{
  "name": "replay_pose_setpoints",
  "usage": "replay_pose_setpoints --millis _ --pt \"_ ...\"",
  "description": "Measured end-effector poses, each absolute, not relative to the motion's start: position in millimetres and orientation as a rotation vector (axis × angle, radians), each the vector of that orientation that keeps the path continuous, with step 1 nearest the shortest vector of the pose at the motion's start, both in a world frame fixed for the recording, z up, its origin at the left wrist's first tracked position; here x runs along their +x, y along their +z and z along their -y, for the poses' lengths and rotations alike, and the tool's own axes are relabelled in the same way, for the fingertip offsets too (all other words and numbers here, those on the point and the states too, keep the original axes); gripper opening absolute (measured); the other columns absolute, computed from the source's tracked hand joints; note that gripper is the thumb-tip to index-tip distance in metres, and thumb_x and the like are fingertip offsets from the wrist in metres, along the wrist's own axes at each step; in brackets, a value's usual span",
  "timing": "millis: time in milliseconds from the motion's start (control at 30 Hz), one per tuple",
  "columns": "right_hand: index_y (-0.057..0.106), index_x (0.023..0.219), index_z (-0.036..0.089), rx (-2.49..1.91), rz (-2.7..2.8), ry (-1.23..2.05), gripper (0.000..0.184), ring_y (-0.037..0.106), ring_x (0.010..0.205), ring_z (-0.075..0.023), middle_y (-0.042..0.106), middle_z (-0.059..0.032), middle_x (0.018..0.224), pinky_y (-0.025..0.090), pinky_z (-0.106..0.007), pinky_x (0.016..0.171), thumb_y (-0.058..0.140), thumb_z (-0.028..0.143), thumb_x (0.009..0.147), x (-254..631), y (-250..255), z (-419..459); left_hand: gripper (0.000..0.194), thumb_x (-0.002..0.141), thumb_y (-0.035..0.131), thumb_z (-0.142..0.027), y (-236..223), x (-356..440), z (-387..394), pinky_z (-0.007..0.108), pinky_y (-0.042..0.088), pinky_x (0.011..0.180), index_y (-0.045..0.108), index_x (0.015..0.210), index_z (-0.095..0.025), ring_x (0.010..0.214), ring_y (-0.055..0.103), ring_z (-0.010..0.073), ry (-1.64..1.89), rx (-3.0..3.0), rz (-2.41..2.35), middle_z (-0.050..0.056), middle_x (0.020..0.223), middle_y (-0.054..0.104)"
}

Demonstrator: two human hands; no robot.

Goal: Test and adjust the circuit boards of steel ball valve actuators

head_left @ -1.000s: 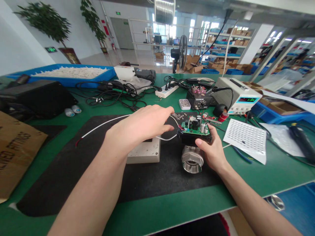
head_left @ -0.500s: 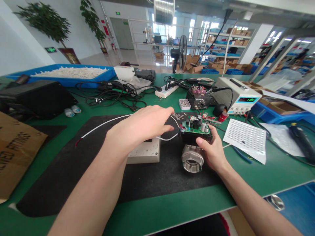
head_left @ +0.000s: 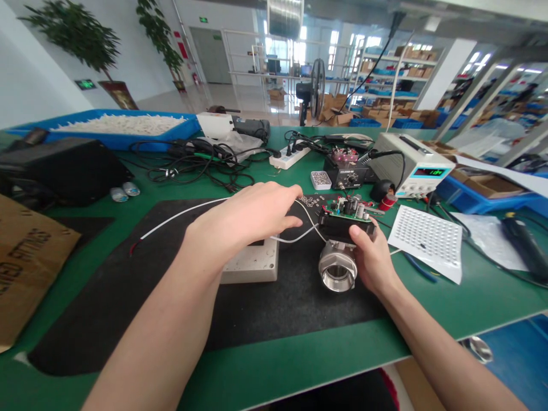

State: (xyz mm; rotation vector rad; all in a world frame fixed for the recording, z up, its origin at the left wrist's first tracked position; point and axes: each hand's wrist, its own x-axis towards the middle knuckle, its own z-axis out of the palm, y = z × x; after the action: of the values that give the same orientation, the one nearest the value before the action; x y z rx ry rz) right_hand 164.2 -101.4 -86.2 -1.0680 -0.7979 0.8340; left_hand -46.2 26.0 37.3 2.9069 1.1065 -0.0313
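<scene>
My right hand grips a black actuator box with a green circuit board on top, mounted on a steel valve body that rests on the black mat. My left hand reaches across above a white plastic cover, fingers curled near a patch of small washers; what they pinch is hidden. A white cable runs from the actuator leftward under my left hand.
A bench power supply, a soldering station and a power strip stand at the back. A white perforated tray lies right, a blue bin and black box left, a cardboard box near left.
My right hand has tilted the actuator and valve so the valve's opening faces me more and the board tips away. My left hand has barely moved.
</scene>
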Motion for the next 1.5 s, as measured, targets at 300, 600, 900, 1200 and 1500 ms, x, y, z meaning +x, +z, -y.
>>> replay_pose_setpoints --millis 300,600,900,1200,1500 --pt "0.057 0.134 0.029 -1.059 0.769 0.838 0.057 0.065 0.128 -0.0322 0.071 -0.0056 0.134 0.051 -0.054 0.111 0.083 0.043 0.084 165.9 -87.3 101.3 0.043 0.093 0.059 -0.06 38.8 -45.9 -24.0 0.032 0.043 0.065 0.063 0.122 -0.028 0.089 0.071 0.0291 -0.024 2.929 -1.099 0.008 0.108 0.074" --pt "0.062 0.13 0.027 -1.077 0.737 0.928 0.053 0.069 0.122 -0.0339 0.073 -0.0068 0.133 0.057 -0.052 0.103 0.08 0.05 0.086 166.8 -81.6 99.4 0.052 0.094 0.06 -0.059 39.9 -43.4 -18.0 0.031 0.046 0.074 0.058 0.137 -0.03 0.103 0.069 0.029 0.03 2.895 -0.956 0.007 0.12 0.073" --pt "0.072 0.118 0.018 -1.021 0.547 1.078 0.051 0.077 0.095 -0.0294 0.081 -0.0075 0.102 0.064 -0.043 0.085 0.075 0.058 0.086 179.8 -82.0 91.0 0.053 0.094 0.06 -0.059 37.4 -42.8 -19.3 0.031 0.045 0.071 0.058 0.137 -0.028 0.098 0.07 0.028 0.03 2.91 -0.996 0.007 0.117 0.073" --pt "0.071 0.121 0.017 -1.054 0.594 0.924 0.051 0.076 0.095 -0.0294 0.079 -0.0092 0.107 0.062 -0.046 0.087 0.075 0.054 0.086 171.4 -78.4 99.1 0.048 0.095 0.061 -0.059 48.2 -51.4 -17.6 0.03 0.039 0.063 0.06 0.131 -0.028 0.088 0.071 0.0258 0.097 2.928 -1.027 0.005 0.108 0.075" --pt "0.042 0.137 0.019 -1.456 0.672 0.259 0.09 0.064 0.12 -0.0287 0.061 -0.0147 0.134 0.052 -0.046 0.104 0.093 0.042 0.067 115.5 -89.7 160.8 0.048 0.093 0.061 -0.059 52.0 -62.3 -29.6 0.027 0.04 0.062 0.061 0.132 -0.03 0.078 0.07 0.0217 0.128 2.869 -1.149 0.002 0.104 0.076"
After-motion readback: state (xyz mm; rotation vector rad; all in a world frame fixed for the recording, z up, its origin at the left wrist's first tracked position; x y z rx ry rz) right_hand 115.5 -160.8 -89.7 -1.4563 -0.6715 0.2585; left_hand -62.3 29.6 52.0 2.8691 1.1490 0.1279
